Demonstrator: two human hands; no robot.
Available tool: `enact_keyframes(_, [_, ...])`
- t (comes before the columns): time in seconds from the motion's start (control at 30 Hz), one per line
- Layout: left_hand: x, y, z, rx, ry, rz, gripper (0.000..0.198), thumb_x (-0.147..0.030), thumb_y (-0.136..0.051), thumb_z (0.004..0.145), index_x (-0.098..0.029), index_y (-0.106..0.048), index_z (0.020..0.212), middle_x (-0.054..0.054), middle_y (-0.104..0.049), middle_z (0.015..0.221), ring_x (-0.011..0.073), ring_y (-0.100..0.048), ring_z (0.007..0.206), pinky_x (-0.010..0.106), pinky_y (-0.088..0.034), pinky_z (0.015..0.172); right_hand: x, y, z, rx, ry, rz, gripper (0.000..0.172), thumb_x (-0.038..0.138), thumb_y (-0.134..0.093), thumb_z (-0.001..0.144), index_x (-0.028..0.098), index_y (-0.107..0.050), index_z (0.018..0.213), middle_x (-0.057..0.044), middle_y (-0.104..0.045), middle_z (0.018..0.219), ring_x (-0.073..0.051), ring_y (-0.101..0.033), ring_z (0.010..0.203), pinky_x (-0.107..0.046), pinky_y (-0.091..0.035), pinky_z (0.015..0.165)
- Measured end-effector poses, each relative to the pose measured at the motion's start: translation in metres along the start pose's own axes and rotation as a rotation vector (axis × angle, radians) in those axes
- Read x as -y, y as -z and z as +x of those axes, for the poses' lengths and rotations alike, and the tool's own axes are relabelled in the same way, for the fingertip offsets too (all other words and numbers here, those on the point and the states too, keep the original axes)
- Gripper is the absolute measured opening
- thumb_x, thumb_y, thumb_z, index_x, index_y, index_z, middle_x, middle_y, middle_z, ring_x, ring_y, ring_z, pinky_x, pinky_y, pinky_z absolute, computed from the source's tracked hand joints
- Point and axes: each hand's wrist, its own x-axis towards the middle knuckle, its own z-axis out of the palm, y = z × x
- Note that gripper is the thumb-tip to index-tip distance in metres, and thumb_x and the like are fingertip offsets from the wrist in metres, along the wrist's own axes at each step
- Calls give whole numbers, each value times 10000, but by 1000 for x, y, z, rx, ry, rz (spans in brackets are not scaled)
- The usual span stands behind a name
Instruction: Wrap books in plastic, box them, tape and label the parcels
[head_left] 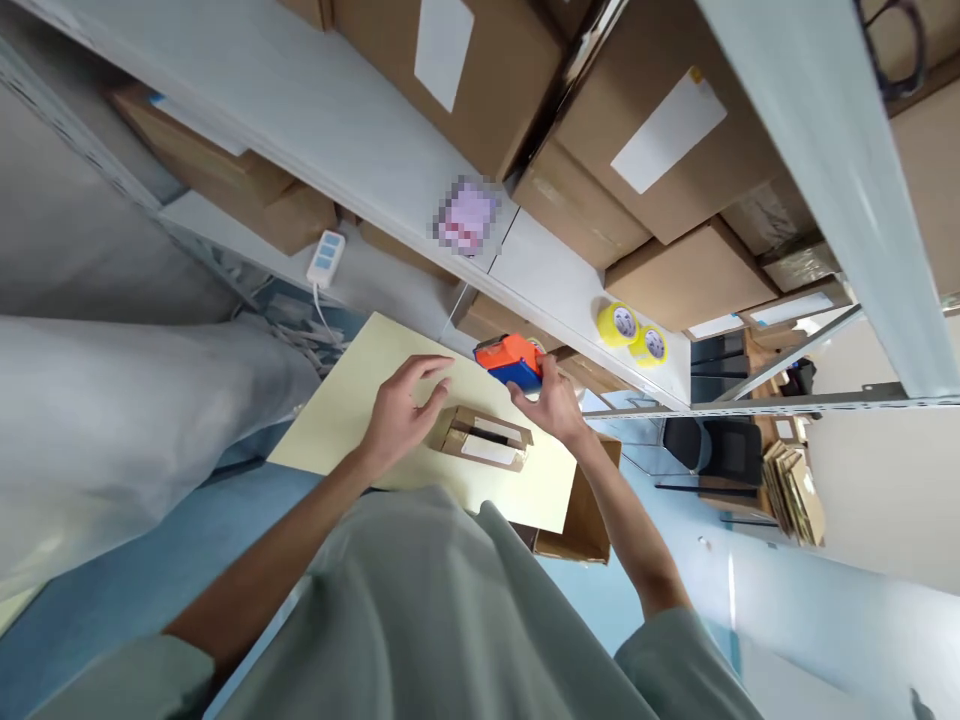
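Observation:
My right hand [556,405] grips an orange and blue packing tape dispenser [511,358], held above the far right part of a pale yellow tabletop [322,410]. Below it lies a small brown cardboard box [486,452] with white labels and a dark strip along its middle. To the left of this box, my left hand [401,412] hovers with thumb and fingers apart, holding nothing. A gap shows between the left fingertips and the dispenser.
Above the tabletop runs a grey metal shelf [555,270] carrying large cartons [600,190] and yellow tape rolls [618,324]. A white power strip [326,258] sits at the left. An open carton [589,510] stands below the right edge, and chairs [731,450] stand farther right.

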Motion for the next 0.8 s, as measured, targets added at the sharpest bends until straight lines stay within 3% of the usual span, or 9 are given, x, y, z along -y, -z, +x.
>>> enact_keyframes(0.17, [-17, 19, -2, 60, 20, -41, 317, -447, -651, 1120, -249, -753, 1345, 84, -807, 1326, 242, -779, 1241, 405, -659, 1114, 23, -13, -38, 21, -5, 26, 605, 739, -711, 1040, 247, -547, 1352, -128, -851, 1102, -362, -865, 945, -430, -675, 768])
enact_keyframes(0.37, [-20, 41, -9, 145, -25, -80, 262, -452, -696, 1112, -278, -789, 1284, 60, -829, 1258, 239, -794, 1194, 409, -662, 1092, 41, -17, -61, -7, 52, 28, 682, 835, -628, 1058, 258, -533, 1408, -235, -772, 1466, -385, -859, 1132, -490, -729, 840])
enact_keyframes(0.6, [-7, 49, -15, 203, -61, -11, 239, -564, -738, 1090, -366, -836, 1181, 29, -860, 1140, 247, -820, 1071, 436, -682, 1015, 55, -13, -77, -41, 79, -43, 642, 834, -569, 1092, 251, -560, 1362, -152, -831, 1091, -343, -850, 936, -478, -724, 777])
enact_keyframes(0.8, [-3, 53, -20, 198, -113, 16, 191, -533, -742, 1109, -378, -844, 1156, 15, -864, 1097, 240, -814, 1038, 451, -674, 991, 64, -11, -83, -62, 87, -78, 583, 772, -666, 1076, 263, -570, 1343, -112, -818, 995, -340, -832, 868, -478, -712, 741])
